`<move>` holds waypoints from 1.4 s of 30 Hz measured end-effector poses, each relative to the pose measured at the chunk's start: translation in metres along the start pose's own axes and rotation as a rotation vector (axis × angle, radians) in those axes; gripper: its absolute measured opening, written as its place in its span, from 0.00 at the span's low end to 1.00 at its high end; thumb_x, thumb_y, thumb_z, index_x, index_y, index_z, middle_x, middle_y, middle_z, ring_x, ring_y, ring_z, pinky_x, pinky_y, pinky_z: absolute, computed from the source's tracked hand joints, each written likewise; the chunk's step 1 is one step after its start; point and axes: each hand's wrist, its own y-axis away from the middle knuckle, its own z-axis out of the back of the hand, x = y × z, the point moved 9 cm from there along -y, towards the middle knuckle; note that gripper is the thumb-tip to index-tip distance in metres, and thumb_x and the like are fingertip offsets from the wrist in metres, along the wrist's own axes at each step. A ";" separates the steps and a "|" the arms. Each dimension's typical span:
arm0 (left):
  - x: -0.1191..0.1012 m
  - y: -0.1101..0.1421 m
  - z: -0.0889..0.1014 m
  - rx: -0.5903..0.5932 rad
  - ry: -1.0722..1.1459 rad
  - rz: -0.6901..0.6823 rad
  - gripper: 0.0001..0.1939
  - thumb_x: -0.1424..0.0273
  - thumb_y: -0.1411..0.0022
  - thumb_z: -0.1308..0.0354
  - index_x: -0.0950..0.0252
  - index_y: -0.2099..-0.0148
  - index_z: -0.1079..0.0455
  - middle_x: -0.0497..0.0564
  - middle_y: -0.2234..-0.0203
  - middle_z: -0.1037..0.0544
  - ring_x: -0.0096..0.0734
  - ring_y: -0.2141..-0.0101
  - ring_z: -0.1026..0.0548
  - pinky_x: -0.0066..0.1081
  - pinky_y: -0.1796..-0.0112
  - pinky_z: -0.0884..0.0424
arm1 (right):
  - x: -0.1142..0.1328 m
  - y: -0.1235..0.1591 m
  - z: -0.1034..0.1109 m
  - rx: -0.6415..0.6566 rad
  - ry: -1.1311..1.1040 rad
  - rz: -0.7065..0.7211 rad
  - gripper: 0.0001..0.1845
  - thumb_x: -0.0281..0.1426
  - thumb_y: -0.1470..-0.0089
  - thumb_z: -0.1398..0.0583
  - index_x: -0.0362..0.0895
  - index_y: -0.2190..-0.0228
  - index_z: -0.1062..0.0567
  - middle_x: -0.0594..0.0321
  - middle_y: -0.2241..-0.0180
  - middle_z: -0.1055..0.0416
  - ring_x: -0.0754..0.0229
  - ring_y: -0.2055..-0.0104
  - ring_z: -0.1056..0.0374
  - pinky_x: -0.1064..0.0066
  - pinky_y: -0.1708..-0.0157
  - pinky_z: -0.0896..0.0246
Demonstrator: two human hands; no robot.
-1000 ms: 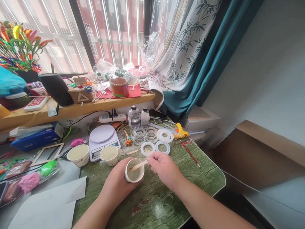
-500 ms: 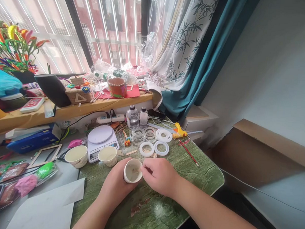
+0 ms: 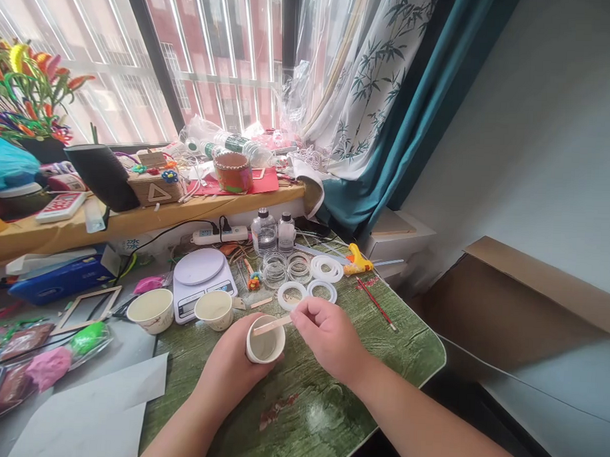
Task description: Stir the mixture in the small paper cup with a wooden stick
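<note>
My left hand [image 3: 233,362] is wrapped round a white paper cup [image 3: 251,357], tilted a little toward me, with something clear or pale inside. A flat wooden stick [image 3: 276,323] is pinched in my right hand [image 3: 326,336]; its far end lies over the cup's mouth. Just beyond the cup are two more paper cups, the nearer one [image 3: 215,312] and a larger one [image 3: 151,311] farther left. White ring moulds [image 3: 292,296] and stacked clear rings [image 3: 274,272] sit behind my hands. Another wooden stick [image 3: 261,303] lies on the green table [image 3: 328,416].
A white kitchen scale [image 3: 201,268] stands behind the cups, with two clear bottles [image 3: 264,237] farther back. Toward the right edge lie a yellow glue gun [image 3: 358,259] and a red pencil-like stick [image 3: 375,303]. Paper sheets [image 3: 86,407] and bagged clay [image 3: 50,367] cover the left side.
My right hand has risen slightly, lifting the wooden stick up from inside the cup so its length now shows above the rim. My left hand keeps the cup nearly in place.
</note>
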 end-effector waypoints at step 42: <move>0.015 0.000 -0.004 -0.017 -0.012 0.037 0.27 0.61 0.44 0.29 0.57 0.43 0.28 0.55 0.48 0.17 0.51 0.49 0.18 0.46 0.50 0.21 | -0.011 -0.001 0.001 0.011 -0.095 -0.105 0.17 0.43 0.38 0.42 0.44 0.72 0.29 0.70 0.78 0.42 0.65 0.74 0.48 0.70 0.72 0.52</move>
